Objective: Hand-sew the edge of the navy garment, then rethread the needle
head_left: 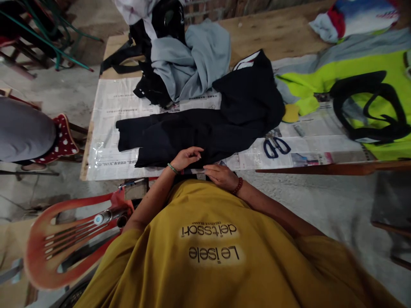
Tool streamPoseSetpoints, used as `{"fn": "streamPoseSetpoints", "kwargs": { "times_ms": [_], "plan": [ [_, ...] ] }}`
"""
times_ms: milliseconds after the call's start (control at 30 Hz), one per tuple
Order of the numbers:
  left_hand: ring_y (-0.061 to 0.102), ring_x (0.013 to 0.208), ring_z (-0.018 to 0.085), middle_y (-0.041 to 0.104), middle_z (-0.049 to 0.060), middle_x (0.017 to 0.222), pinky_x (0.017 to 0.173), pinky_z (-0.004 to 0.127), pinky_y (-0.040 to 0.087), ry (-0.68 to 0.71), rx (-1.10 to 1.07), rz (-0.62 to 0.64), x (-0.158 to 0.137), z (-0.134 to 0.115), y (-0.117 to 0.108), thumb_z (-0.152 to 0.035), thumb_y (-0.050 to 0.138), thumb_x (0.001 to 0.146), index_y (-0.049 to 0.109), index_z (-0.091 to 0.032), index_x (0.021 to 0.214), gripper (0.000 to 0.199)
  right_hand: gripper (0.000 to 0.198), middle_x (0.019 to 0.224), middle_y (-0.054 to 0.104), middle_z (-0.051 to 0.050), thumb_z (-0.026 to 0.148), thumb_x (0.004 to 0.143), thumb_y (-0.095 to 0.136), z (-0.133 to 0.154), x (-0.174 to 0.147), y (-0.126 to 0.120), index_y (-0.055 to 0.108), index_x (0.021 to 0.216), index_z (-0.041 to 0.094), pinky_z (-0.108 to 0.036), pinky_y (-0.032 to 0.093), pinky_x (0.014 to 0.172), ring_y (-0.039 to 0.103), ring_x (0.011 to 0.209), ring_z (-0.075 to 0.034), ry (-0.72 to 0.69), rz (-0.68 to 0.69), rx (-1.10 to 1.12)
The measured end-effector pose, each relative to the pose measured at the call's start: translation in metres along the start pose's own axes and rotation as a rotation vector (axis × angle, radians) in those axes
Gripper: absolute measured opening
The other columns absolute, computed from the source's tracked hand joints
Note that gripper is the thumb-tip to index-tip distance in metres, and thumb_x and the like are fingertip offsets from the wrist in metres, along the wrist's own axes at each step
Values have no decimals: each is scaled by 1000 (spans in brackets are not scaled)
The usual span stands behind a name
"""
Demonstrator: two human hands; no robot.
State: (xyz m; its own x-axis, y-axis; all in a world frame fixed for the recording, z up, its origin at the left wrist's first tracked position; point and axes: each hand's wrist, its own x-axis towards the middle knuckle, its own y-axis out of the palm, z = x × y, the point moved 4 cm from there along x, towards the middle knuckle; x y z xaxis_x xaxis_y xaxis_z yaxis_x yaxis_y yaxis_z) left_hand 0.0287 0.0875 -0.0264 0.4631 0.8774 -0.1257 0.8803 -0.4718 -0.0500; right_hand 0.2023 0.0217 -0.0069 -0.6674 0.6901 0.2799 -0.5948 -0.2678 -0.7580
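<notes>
A dark navy garment (pixel 192 132), perhaps trousers, lies spread along the newspaper-covered front of the table. My left hand (pixel 186 158), with a green bangle at its wrist, rests at the garment's near edge. Its fingers point right, loosely bent and a little apart, with nothing visible between them. Just right of it and lower, my right hand (pixel 222 176) wears a red bead bracelet and lies by the table's edge. Its fingers stretch left towards my left hand, and I see nothing in them. The thumb is hidden. Dark blue-handled scissors (pixel 276 147) lie right of the garment.
Grey cloth (pixel 192 60) and black pieces are heaped behind the garment. A yellow-green garment (pixel 353 94) with black straps (pixel 369 107) covers the table's right side. At my left stand a red plastic chair (pixel 41 256) and a stool with a red dotted cover (pixel 66 139).
</notes>
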Motion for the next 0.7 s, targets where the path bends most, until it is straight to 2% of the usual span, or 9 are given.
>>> {"fn": "streamPoseSetpoints", "kwargs": {
  "times_ms": [133, 267, 433, 567, 700],
  "plan": [
    [53, 71, 9, 62, 1, 82, 72, 23, 44, 13, 6, -11, 0, -1, 0, -27, 67, 74, 63, -15, 111, 39, 22, 119, 65, -7, 17, 87, 48, -1, -7, -5, 69, 92, 22, -35, 54, 89, 64, 104, -18, -5, -36, 12],
    [54, 71, 10, 63, 1, 82, 72, 24, 45, 15, 20, -13, 0, 0, -1, -27, 65, 75, 63, -16, 112, 39, 21, 128, 58, -9, 16, 86, 47, -14, -13, -13, 68, 89, 21, -37, 54, 91, 61, 108, -19, 139, -140, -37],
    [57, 75, 11, 65, 3, 86, 74, 25, 46, 16, 50, 4, -2, -4, -1, -30, 65, 76, 64, -15, 113, 40, 24, 123, 61, -10, 17, 89, 43, -24, -7, -18, 67, 89, 20, -39, 52, 95, 58, 114, -20, 199, -187, -81],
    [60, 82, 15, 67, 6, 95, 76, 27, 48, -9, 124, 25, -4, -7, 4, -35, 72, 71, 64, -16, 114, 47, 23, 116, 65, -10, 19, 91, 43, -27, -1, -21, 66, 91, 20, -38, 52, 94, 61, 109, -20, 194, -224, -84],
    [61, 86, 16, 68, 6, 95, 80, 28, 48, 33, 264, -24, -3, -8, 10, -34, 75, 69, 68, -17, 109, 44, 21, 112, 66, -9, 20, 91, 44, -29, 0, -23, 65, 91, 21, -38, 52, 93, 61, 106, -20, 208, -236, -57]
  ]
}}
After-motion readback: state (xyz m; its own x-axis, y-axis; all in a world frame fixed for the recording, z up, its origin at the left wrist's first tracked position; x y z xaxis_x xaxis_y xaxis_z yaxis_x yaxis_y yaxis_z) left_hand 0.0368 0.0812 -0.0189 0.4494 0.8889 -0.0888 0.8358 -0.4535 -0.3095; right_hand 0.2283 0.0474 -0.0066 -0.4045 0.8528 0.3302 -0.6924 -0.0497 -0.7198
